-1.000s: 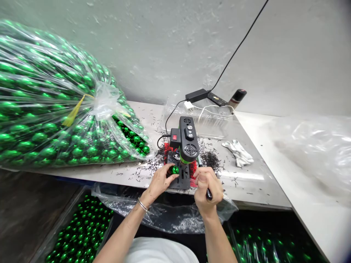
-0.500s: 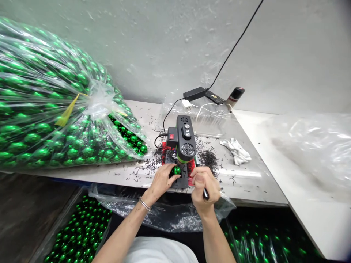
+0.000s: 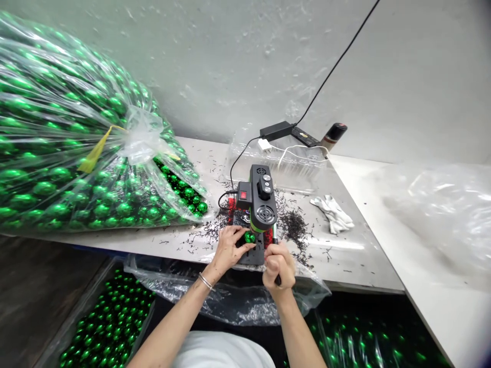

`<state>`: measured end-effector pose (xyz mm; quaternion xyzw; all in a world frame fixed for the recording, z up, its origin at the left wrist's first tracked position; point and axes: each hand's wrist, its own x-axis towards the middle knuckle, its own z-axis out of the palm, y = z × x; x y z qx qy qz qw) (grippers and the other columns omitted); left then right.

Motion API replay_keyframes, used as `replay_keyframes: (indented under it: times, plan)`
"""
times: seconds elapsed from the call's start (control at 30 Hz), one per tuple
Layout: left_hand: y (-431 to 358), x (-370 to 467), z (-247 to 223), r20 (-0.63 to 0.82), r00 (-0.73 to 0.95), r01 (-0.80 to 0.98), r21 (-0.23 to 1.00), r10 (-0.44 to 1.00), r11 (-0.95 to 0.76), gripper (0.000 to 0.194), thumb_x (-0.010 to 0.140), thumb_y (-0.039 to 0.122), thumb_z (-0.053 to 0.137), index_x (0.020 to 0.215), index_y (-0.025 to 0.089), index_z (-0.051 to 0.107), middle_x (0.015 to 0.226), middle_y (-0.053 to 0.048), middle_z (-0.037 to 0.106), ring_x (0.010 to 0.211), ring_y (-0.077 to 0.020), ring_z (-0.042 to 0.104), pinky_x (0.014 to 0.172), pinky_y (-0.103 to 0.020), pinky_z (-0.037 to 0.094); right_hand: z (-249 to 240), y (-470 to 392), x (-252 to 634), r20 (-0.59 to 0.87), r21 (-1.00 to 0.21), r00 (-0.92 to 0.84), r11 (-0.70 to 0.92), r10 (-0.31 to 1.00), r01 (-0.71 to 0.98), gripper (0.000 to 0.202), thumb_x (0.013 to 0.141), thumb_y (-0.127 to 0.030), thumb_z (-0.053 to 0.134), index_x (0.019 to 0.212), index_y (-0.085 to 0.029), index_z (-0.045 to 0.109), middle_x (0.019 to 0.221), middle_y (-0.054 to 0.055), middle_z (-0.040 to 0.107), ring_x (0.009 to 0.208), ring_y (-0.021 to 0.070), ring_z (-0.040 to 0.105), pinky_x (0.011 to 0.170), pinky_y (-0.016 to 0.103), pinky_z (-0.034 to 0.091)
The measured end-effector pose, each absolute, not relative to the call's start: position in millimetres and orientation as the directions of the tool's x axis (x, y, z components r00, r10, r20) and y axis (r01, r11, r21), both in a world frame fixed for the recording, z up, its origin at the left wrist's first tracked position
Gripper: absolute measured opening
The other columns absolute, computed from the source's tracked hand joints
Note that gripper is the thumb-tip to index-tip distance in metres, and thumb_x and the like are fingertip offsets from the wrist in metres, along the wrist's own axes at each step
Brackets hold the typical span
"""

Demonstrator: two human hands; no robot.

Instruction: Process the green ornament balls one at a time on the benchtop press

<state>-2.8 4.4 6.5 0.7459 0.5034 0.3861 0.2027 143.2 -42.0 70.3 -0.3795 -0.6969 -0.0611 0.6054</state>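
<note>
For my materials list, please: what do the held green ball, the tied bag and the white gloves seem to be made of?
Green ball: probably plastic, glossy with sharp highlights; coated glass possible.
Tied bag: clear plastic film; glossy wrinkles, contents showing through.
White gloves: likely cloth, matte, softly crumpled.

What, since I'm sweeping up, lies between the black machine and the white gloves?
Black scraps, heaped and scattered on the tabletop, in the head view.

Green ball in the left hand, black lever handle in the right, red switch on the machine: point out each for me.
Green ball (image 3: 249, 237): head view, middle of its visible surface.
Black lever handle (image 3: 278, 280): head view, its exposed lower end.
Red switch (image 3: 243, 194): head view, middle of its face.
</note>
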Motion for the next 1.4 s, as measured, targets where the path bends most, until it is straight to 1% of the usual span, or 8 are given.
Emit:
replay_keyframes:
  times: [0.43, 0.57, 0.73, 0.9, 1.0, 1.13, 1.3, 1.4]
  plan:
    - [4.9, -2.0, 7.2, 0.375, 0.208, 0.553, 0.717, 0.903, -0.425, 0.033, 0.084, 0.042, 0.075, 0.111, 0.022, 0.073, 0.108, -0.01, 0.071, 0.105, -0.0276, 0.06, 0.094, -0.045, 0.046, 34.2, -36.2, 140.9, 0.893, -0.424, 0.136, 0.702, 0.429, 0.572, 0.032, 0.1, -0.023, 0.034, 0.07, -0.021, 0.044, 0.073, -0.002, 0.054, 0.063, 0.0125, 0.06, 0.08, 0.041, 0.054]
    - [4.7, -1.0, 8.0, 0.379, 0.203, 0.539, 0.726, 0.903, -0.426, 0.034, 0.084, 0.041, 0.075, 0.112, 0.021, 0.073, 0.107, -0.01, 0.072, 0.104, -0.0278, 0.061, 0.094, -0.046, 0.047, 32.9, -36.4, 142.6, 0.898, -0.381, 0.067, 0.693, 0.434, 0.612, 0.03, 0.099, -0.021, 0.035, 0.071, -0.021, 0.045, 0.072, -0.002, 0.053, 0.065, 0.013, 0.062, 0.084, 0.041, 0.053]
    - [7.6, 2.3, 9.3, 0.378, 0.186, 0.525, 0.742, 0.907, -0.417, 0.034, 0.082, 0.041, 0.077, 0.11, 0.022, 0.074, 0.106, -0.011, 0.073, 0.104, -0.0287, 0.062, 0.095, -0.048, 0.048, 53.0, -37.2, 144.2, 0.913, -0.347, 0.036, 0.726, 0.407, 0.594, 0.029, 0.097, -0.016, 0.037, 0.07, -0.021, 0.046, 0.072, -0.001, 0.054, 0.063, 0.013, 0.059, 0.073, 0.035, 0.05]
    - [-4.4, -0.7, 7.1, 0.398, 0.171, 0.502, 0.752, 0.901, -0.428, 0.035, 0.084, 0.038, 0.075, 0.115, 0.022, 0.071, 0.109, -0.012, 0.072, 0.105, -0.0297, 0.062, 0.096, -0.049, 0.048, 114.4, -38.8, 143.3, 0.826, -0.538, 0.167, 0.665, 0.539, 0.518, 0.031, 0.095, -0.011, 0.045, 0.066, -0.02, 0.049, 0.065, -0.001, 0.053, 0.06, 0.0119, 0.054, 0.056, 0.027, 0.04]
    - [-30.9, -13.0, 8.0, 0.431, 0.251, 0.516, 0.698, 0.867, -0.496, 0.042, 0.089, 0.041, 0.068, 0.127, 0.022, 0.064, 0.118, -0.013, 0.068, 0.113, -0.03, 0.06, 0.1, -0.05, 0.047, 141.6, -39.3, 140.6, 0.771, -0.611, 0.185, 0.624, 0.61, 0.488, 0.032, 0.096, -0.013, 0.048, 0.064, -0.02, 0.049, 0.063, -0.001, 0.053, 0.06, 0.0115, 0.054, 0.057, 0.027, 0.041]
    - [-45.9, -40.4, 22.1, 0.452, 0.344, 0.587, 0.58, 0.823, -0.564, 0.068, 0.085, 0.06, 0.066, 0.139, 0.02, 0.053, 0.132, -0.017, 0.06, 0.124, -0.0336, 0.053, 0.104, -0.052, 0.042, 141.0, -39.6, 135.5, 0.797, -0.584, 0.202, 0.643, 0.569, 0.496, 0.033, 0.095, -0.012, 0.048, 0.063, -0.02, 0.049, 0.062, -0.002, 0.053, 0.059, 0.0112, 0.053, 0.057, 0.027, 0.039]
    - [20.6, -77.3, 50.8, 0.439, -0.009, 0.891, 0.411, 0.899, -0.192, 0.034, 0.101, 0.03, 0.043, 0.125, 0.014, 0.061, 0.124, -0.02, 0.062, 0.115, -0.033, 0.055, 0.095, -0.049, 0.042, 127.7, -40.6, 133.5, 0.814, -0.566, 0.209, 0.663, 0.541, 0.49, 0.032, 0.094, -0.008, 0.048, 0.063, -0.02, 0.047, 0.062, -0.002, 0.052, 0.061, 0.0119, 0.053, 0.056, 0.028, 0.037]
    - [61.8, -89.1, 56.6, 0.32, -0.026, 0.969, 0.241, 0.947, -0.055, 0.021, 0.096, 0.021, 0.05, 0.105, 0.011, 0.066, 0.098, -0.02, 0.067, 0.095, -0.0324, 0.058, 0.085, -0.045, 0.041, 127.3, -41.2, 134.9, 0.819, -0.555, 0.184, 0.665, 0.544, 0.5, 0.031, 0.093, -0.006, 0.047, 0.065, -0.02, 0.047, 0.063, -0.002, 0.052, 0.062, 0.012, 0.054, 0.058, 0.028, 0.039]
